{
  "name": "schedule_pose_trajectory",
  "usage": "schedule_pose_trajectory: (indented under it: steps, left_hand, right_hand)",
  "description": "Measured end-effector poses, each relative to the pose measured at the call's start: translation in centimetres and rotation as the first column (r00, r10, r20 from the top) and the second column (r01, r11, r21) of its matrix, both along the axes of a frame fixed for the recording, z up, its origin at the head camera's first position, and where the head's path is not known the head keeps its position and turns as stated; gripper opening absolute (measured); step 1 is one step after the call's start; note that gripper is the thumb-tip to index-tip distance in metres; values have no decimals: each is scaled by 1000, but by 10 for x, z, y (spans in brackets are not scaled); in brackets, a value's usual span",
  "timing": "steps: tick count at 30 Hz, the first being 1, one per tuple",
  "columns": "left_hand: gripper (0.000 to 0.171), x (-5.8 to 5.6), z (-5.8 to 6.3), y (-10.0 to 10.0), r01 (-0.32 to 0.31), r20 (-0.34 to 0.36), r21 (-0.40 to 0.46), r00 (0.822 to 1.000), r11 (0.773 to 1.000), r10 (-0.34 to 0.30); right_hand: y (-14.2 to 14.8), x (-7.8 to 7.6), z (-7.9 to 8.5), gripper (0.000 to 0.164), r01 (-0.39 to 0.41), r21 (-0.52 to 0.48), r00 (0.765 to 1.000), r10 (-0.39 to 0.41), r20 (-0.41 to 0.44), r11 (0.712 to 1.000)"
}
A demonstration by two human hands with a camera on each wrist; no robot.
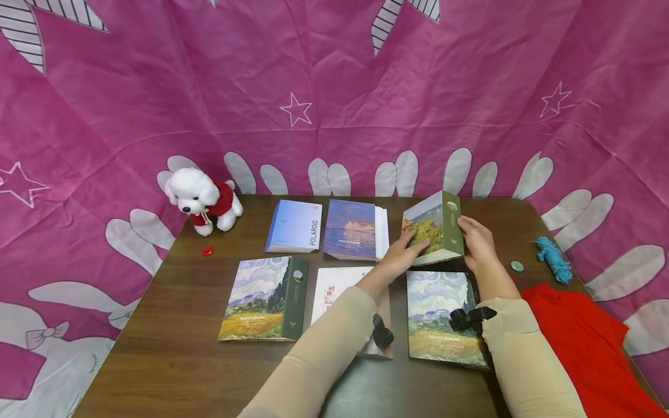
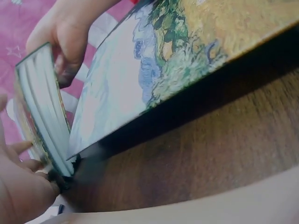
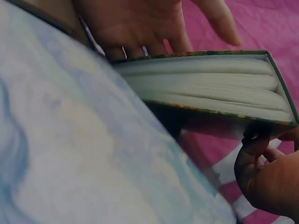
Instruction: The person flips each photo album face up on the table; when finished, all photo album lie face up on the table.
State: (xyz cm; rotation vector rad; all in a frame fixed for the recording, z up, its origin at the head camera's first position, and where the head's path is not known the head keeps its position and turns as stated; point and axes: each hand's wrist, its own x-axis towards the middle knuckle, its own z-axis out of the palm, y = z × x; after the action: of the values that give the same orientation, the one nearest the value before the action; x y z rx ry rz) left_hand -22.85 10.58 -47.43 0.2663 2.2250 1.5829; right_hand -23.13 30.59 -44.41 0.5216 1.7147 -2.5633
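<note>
Both hands hold a green-spined photo album (image 1: 436,223) tilted up off the dark wooden table (image 1: 172,360), at the back right. My left hand (image 1: 412,241) lies on its painted front cover with the thumb underneath. At the spine side my right hand (image 1: 470,232) grips it. The left wrist view shows the album's page block (image 2: 44,116) with my right hand (image 2: 65,42) curled over its top. In the right wrist view the page edges (image 3: 210,84) sit between my left hand (image 3: 140,28) and right fingers (image 3: 266,182). Another landscape album (image 1: 441,316) lies flat just below.
Several more albums lie flat: a landscape one (image 1: 258,299), a white one (image 1: 337,284), a Polaroid one (image 1: 295,225) and a seascape one (image 1: 352,229). A plush dog (image 1: 204,200) and red button (image 1: 207,251) sit left; green button (image 1: 517,266), blue yarn (image 1: 554,258) and red cloth (image 1: 580,342) right.
</note>
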Motion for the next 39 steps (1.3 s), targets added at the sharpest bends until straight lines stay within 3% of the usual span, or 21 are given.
schedule_pose_trajectory:
  steps: [7, 11, 17, 20, 24, 28, 32, 39]
  left_hand:
    - [70, -3, 9, 7, 77, -23, 102, 997, 992, -75]
    - [69, -3, 14, 8, 83, 8, 193, 996, 978, -86]
    - [69, -5, 20, 1, 37, 15, 265, 999, 964, -42]
    - [67, -5, 22, -5, 11, -54, 270, 999, 963, 4]
    - [69, -3, 23, -14, -26, -207, 198, 976, 980, 68]
    - [70, -6, 22, -19, -36, -309, 118, 948, 992, 71]
    - [69, -10, 18, -23, -41, -285, 74, 957, 996, 60]
    - [76, -14, 11, -23, -53, -188, 3, 981, 999, 53]
  right_hand:
    - [-19, -2, 15, 10, 59, 25, 993, -56, -105, 998]
    - [-27, -2, 17, 11, 69, 42, 986, -62, -158, 997]
    - [-31, -2, 11, 16, -8, 61, 984, 19, -175, 998]
    - [-33, -3, 7, 19, -60, 141, 991, 76, -112, 988]
    - [-37, -6, 1, 53, -196, 299, 979, 203, 8, 934]
    - [-37, -10, -2, 75, -354, 391, 935, 329, 131, 849]
    - [-32, -11, -4, 77, -408, 421, 913, 355, 201, 811]
    - [-22, -5, -4, 81, -341, 514, 940, 271, 209, 787]
